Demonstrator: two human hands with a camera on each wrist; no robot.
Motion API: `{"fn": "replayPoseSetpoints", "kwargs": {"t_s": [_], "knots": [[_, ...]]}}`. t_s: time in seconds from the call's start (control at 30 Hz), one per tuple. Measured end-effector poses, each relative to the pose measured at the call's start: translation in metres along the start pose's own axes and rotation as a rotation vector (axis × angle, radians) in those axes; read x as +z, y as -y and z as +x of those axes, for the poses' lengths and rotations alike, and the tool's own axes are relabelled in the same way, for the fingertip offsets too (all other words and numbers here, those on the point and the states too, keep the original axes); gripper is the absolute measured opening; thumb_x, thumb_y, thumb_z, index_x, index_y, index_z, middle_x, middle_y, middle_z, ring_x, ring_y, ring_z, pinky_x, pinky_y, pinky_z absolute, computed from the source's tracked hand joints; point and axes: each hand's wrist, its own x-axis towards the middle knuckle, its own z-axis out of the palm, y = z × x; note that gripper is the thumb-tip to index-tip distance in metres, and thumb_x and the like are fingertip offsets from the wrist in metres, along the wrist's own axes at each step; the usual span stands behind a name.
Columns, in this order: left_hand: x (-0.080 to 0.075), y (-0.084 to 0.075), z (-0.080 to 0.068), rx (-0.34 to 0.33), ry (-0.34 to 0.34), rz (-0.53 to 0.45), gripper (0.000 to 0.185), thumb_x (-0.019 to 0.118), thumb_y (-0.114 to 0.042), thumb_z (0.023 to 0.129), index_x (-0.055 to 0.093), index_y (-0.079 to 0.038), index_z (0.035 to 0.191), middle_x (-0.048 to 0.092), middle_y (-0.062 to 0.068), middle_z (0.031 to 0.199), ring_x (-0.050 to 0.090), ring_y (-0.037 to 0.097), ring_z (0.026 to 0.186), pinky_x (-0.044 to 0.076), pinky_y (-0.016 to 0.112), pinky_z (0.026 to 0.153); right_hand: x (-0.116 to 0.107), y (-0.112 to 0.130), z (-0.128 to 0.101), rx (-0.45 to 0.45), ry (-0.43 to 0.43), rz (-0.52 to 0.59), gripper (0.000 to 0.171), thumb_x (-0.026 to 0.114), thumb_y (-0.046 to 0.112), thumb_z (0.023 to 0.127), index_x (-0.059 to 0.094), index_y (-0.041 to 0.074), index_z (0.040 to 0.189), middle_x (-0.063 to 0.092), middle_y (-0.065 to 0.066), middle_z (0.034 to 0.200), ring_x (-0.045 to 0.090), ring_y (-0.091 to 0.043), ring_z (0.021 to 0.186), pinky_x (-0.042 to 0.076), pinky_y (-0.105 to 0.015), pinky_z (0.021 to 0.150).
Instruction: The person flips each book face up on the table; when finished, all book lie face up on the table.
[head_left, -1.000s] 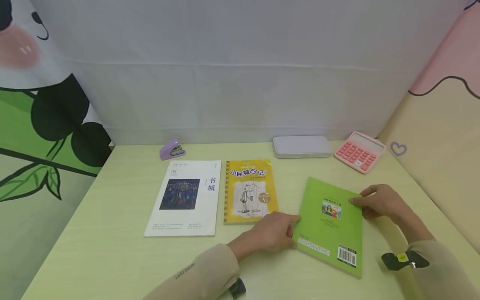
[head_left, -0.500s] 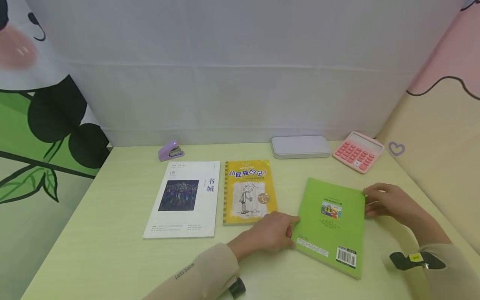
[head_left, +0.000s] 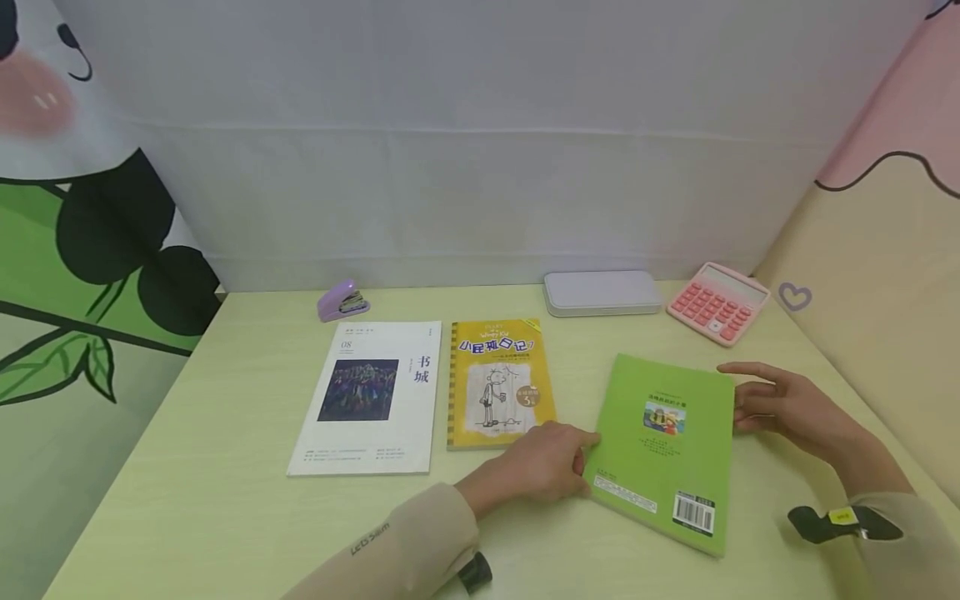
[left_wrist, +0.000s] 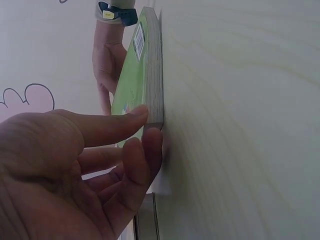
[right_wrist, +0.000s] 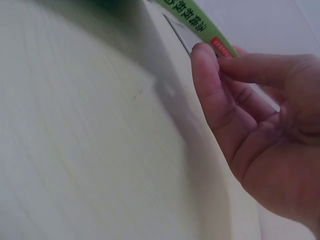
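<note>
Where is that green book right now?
In the head view the green book lies flat on the table's right side, between the left hand and right hand, right of the yellow book.

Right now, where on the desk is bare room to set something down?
Bare patches: the front left of the desk, before the white magazine, and the strip between stapler and grey case. Crowded: around the green book, flanked by left hand and right hand.
</note>
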Motion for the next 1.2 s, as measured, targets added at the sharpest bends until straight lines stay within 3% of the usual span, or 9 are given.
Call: {"fn": "replayPoseSetpoints", "kwargs": {"t_s": [0.17, 0.37, 0.67, 0.93, 1.07, 1.2], "knots": [[0.0002, -0.0004, -0.0006, -0.003, 0.003, -0.009, 0.074, 0.087, -0.015, 0.087, 0.055, -0.009, 0.153, 0.058, -0.011, 0.070, 0.050, 0.003, 0.060, 0.042, 0.017, 0.060, 0.0007, -0.0048, 0.0000, -0.058, 0.033, -0.071, 0.057, 0.056, -0.004, 0.105, 0.057, 0.027, 0.152, 0.074, -0.001, 0.114, 0.074, -0.017, 0.095, 0.064, -0.032, 0.083], [-0.0008, -0.0026, -0.0017, 0.001, 0.009, -0.017, 0.075, 0.087, -0.013, 0.085, 0.056, -0.009, 0.153, 0.059, -0.010, 0.068, 0.051, 0.003, 0.059, 0.042, 0.017, 0.060, -0.0022, -0.0067, -0.0014, -0.062, 0.045, -0.078, 0.056, 0.055, -0.004, 0.105, 0.059, 0.028, 0.150, 0.074, 0.004, 0.119, 0.074, -0.017, 0.097, 0.063, -0.031, 0.083], [-0.0032, 0.0002, -0.0023, -0.002, 0.045, -0.035, 0.083, 0.091, -0.016, 0.082, 0.053, -0.008, 0.155, 0.056, -0.008, 0.063, 0.045, 0.005, 0.052, 0.040, 0.018, 0.055, -0.0072, -0.0065, -0.0024, -0.094, 0.158, 0.057, 0.057, 0.050, -0.011, 0.104, 0.063, 0.029, 0.142, 0.077, -0.002, 0.111, 0.072, -0.014, 0.087, 0.063, -0.031, 0.078], [-0.0021, 0.0003, -0.0029, -0.024, 0.042, 0.019, 0.089, 0.094, -0.027, 0.080, 0.051, -0.013, 0.157, 0.049, -0.007, 0.061, 0.038, 0.005, 0.052, 0.037, 0.020, 0.053, -0.0072, -0.0028, -0.0042, -0.083, 0.145, 0.151, 0.055, 0.046, -0.012, 0.104, 0.071, 0.029, 0.133, 0.080, -0.002, 0.105, 0.070, -0.011, 0.079, 0.061, -0.026, 0.071], [-0.0002, 0.0006, -0.0023, -0.003, 0.018, 0.086, 0.083, 0.095, -0.033, 0.077, 0.058, -0.015, 0.150, 0.059, -0.008, 0.075, 0.046, 0.006, 0.062, 0.043, 0.020, 0.061, -0.0056, -0.0011, -0.0044, -0.080, 0.082, 0.146, 0.053, 0.049, -0.013, 0.103, 0.074, 0.028, 0.128, 0.079, 0.000, 0.098, 0.071, -0.011, 0.076, 0.061, -0.026, 0.070], [0.0010, -0.0008, -0.0032, -0.008, -0.009, 0.154, 0.080, 0.094, -0.039, 0.077, 0.062, -0.017, 0.147, 0.072, -0.006, 0.114, 0.059, 0.006, 0.087, 0.051, 0.022, 0.079, -0.0037, 0.0012, -0.0024, -0.109, 0.038, 0.161, 0.050, 0.050, -0.013, 0.103, 0.075, 0.024, 0.125, 0.073, -0.001, 0.091, 0.072, -0.011, 0.075, 0.061, -0.026, 0.070]]}}
